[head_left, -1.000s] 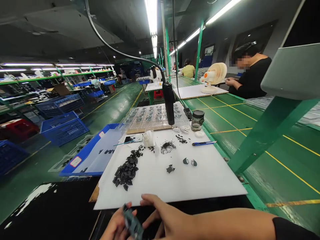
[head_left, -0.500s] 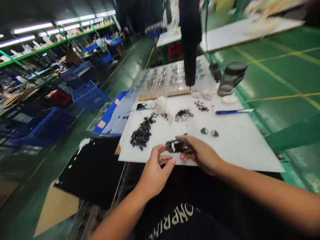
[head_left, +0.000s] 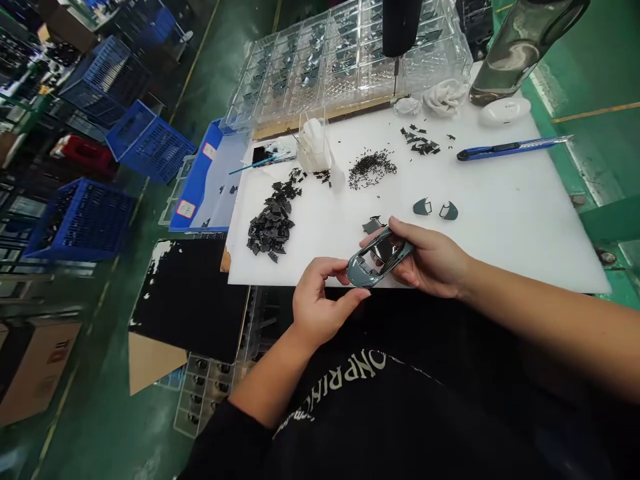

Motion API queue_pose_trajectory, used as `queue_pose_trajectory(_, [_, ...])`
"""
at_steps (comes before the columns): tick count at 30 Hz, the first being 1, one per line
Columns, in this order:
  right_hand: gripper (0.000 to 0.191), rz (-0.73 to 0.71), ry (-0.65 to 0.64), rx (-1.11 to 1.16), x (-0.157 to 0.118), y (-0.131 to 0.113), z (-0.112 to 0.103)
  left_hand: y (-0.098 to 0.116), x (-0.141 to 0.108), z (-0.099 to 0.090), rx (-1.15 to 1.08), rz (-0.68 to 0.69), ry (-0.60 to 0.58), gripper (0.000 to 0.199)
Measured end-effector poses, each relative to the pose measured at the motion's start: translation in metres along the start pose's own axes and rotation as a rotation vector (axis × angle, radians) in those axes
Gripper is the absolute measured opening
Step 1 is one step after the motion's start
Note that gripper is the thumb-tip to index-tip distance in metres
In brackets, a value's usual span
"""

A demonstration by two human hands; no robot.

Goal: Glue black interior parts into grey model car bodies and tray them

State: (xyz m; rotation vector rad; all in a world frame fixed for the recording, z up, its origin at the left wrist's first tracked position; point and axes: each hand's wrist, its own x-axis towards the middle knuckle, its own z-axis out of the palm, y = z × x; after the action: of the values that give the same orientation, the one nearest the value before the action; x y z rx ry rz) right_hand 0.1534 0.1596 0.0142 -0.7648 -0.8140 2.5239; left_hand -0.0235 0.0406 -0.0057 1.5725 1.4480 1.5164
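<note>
A dark grey glossy model car body (head_left: 364,275) with open window gaps is held between both hands above the near edge of the white board. My right hand (head_left: 437,261) grips its far right end, thumb on top and fingers beneath. At the rounded near end, my left hand (head_left: 320,300) pinches the shell between thumb and fingers. Just behind the body lies a small dark part (head_left: 373,225), partly hidden by my right fingers. Two small curved grey pieces (head_left: 449,211) lie side by side beyond my right hand.
On the white board (head_left: 320,230) are a pile of black parts (head_left: 271,223), tiny black bits (head_left: 371,168), a blue utility knife (head_left: 510,148) and a clear container (head_left: 314,147). Behind stand clear compartment trays (head_left: 320,60), a bottle (head_left: 520,50) and a hanging dark tool (head_left: 400,27).
The view has tilted down and come closer to the board. The car body has turned in my hands, its rounded end now pointing down to the left; both hands still hold it.
</note>
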Motion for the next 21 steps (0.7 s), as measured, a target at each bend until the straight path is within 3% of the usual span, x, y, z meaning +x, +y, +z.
queue_pose_trajectory(3, [0.040,0.028,-0.046,-0.026,0.000,0.001,-0.001,-0.006,-0.002,0.005,0.031,0.169,0.049,0.046])
queue_pose_trajectory(7, [0.037,0.039,-0.091,-0.050,0.000,0.002,-0.001,-0.002,-0.002,0.008,0.083,0.277,0.032,0.052])
queue_pose_trajectory(15, [0.027,0.028,-0.117,-0.045,0.001,0.003,-0.004,0.004,-0.004,0.013,0.167,0.322,0.024,0.064])
queue_pose_trajectory(21, [0.022,-0.023,-0.132,-0.071,-0.001,0.002,-0.003,0.005,-0.006,0.018,0.161,0.389,-0.006,0.062])
